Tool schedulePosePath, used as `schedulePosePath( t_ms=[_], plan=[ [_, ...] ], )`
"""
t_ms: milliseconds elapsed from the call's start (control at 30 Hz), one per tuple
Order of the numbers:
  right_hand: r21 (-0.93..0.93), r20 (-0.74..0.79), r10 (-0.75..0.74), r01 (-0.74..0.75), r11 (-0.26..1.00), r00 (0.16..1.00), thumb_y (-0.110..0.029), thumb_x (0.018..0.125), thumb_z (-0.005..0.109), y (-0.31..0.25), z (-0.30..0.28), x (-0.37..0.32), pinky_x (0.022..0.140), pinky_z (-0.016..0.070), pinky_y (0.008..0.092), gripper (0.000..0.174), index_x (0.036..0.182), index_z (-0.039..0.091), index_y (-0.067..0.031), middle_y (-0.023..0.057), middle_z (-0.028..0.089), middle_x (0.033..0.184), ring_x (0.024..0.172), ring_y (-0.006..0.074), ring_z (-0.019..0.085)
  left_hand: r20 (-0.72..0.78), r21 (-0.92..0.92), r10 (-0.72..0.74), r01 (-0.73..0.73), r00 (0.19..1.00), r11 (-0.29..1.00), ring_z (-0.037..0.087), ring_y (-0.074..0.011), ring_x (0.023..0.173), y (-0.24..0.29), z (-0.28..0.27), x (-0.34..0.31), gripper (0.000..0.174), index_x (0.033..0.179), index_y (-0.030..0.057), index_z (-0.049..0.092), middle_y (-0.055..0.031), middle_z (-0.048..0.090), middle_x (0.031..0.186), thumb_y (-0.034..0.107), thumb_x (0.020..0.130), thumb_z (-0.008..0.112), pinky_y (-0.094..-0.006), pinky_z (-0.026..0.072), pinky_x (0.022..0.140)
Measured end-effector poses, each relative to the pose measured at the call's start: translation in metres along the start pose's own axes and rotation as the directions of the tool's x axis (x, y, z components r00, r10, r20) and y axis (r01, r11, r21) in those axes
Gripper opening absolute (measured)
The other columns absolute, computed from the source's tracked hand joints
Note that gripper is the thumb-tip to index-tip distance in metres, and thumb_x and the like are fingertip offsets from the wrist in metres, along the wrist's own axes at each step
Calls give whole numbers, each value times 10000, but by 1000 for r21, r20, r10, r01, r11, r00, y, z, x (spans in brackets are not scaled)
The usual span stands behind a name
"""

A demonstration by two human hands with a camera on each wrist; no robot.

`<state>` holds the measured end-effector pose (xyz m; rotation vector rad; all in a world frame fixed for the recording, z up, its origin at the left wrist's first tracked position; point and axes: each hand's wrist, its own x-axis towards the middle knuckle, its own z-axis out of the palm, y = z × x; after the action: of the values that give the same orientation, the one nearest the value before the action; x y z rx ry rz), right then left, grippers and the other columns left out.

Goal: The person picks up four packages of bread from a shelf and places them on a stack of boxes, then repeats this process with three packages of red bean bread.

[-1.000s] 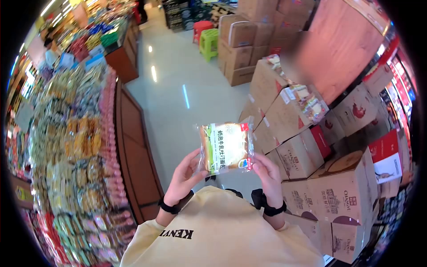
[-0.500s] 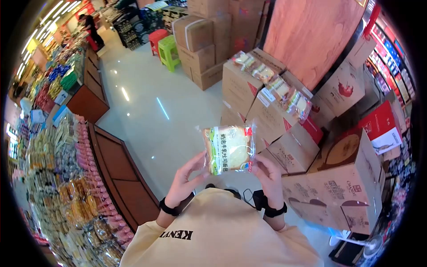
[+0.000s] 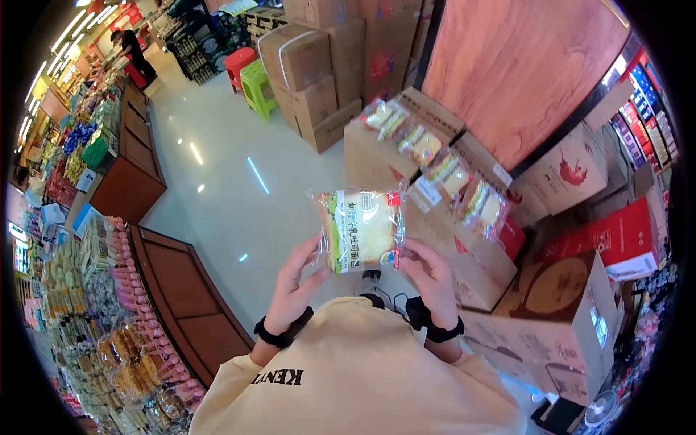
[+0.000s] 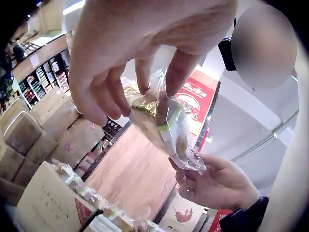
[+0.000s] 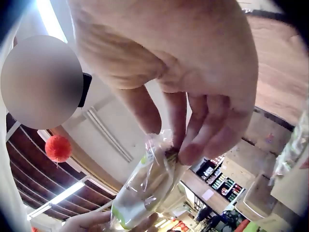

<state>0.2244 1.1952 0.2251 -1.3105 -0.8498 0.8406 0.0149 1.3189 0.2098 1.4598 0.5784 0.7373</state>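
Note:
A packaged sliced bread (image 3: 360,230) in clear plastic, with a green and white label and dark printed characters, is held up in front of the chest. At its left end my left hand (image 3: 293,286) pinches the wrapper between thumb and fingers. My right hand (image 3: 430,277) pinches the opposite end. In the left wrist view, the wrapped bread (image 4: 164,128) appears nearly edge-on, with crinkled plastic in the fingertips of the left hand (image 4: 149,43). The right wrist view shows the right thumb and fingers gripping the crimped end of the wrapper (image 5: 154,174).
Several more bread packs (image 3: 449,174) lie on brown cartons (image 3: 475,268) at the right, beside a wood-grain panel (image 3: 507,72). Packed snacks fill a display (image 3: 94,304) along the left. A green stool (image 3: 257,88) and red stool (image 3: 237,64) stand near stacked boxes (image 3: 301,61).
The head view has swung rightward, so the cartons, stools and snack display sit farther left. Both hands keep hold of the bread, which is slightly higher and farther left in view.

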Motion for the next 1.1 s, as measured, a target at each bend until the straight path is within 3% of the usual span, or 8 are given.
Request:
schedulePosePath(
  t_ms=[67,133,267,433,567,800,967,1100],
  plan=[
    [-48,13,-40,40,998,999,3,823,585,-5,-9,32,792,455,264,345,1161,542,55,98,593,1006,883,145,569,-26,79,132,-130,991,988,427,-219,1200,9,6,32,525,1316,47,441,-111,456,1291,-12,810,565,-341,334,995],
    [-59,54,-172,175,983,984,11,811,589,-12,-22,62,787,454,267,361,1166,542,54,100,570,1033,875,149,565,-31,180,193,-184,981,966,431,-232,1188,16,12,63,522,1310,44,444,-118,457,1274,-19,805,562,-343,336,993],
    [-116,94,-163,173,978,982,-4,814,589,-18,-45,103,806,438,265,408,1213,512,44,95,539,1061,891,141,549,-13,417,248,-220,969,882,438,-233,1169,16,24,110,514,1310,42,439,-125,447,1281,-24,812,550,-336,333,1004],
    [-174,119,-64,84,981,991,-71,826,606,-13,-63,128,855,401,265,535,1312,405,27,85,505,1097,989,151,499,-19,379,133,-116,991,918,444,-254,1164,3,40,147,502,1285,31,462,-135,456,1264,-26,797,564,-338,344,993],
    [-211,64,11,3,977,998,-91,829,612,0,-75,140,859,399,266,551,1319,390,32,88,503,1108,994,159,490,33,328,40,-49,999,943,451,-271,1159,-11,41,178,511,1280,33,472,-146,465,1250,-37,784,568,-340,352,987],
    [-202,-112,69,-90,975,991,-126,835,616,8,-69,172,853,412,278,567,1331,382,18,111,506,1137,1010,178,500,207,337,12,-83,978,938,491,-253,1111,-27,28,254,499,1263,26,493,-139,502,1194,-58,776,559,-327,370,962],
    [-304,-235,82,-154,940,969,-152,840,614,17,-53,211,864,411,293,573,1343,382,-4,138,504,1223,1046,194,508,322,344,-10,-107,947,933,514,-178,925,-43,5,319,508,1283,43,489,-80,527,1007,-76,792,542,-293,430,852],
    [-227,-304,140,-215,950,942,-171,853,610,22,-42,241,870,413,308,578,1355,372,-10,150,489,1270,1071,195,510,402,295,-22,-106,915,950,539,-194,903,-50,-8,373,521,1272,34,493,-104,535,971,-98,771,539,-287,438,825]
  ],
)
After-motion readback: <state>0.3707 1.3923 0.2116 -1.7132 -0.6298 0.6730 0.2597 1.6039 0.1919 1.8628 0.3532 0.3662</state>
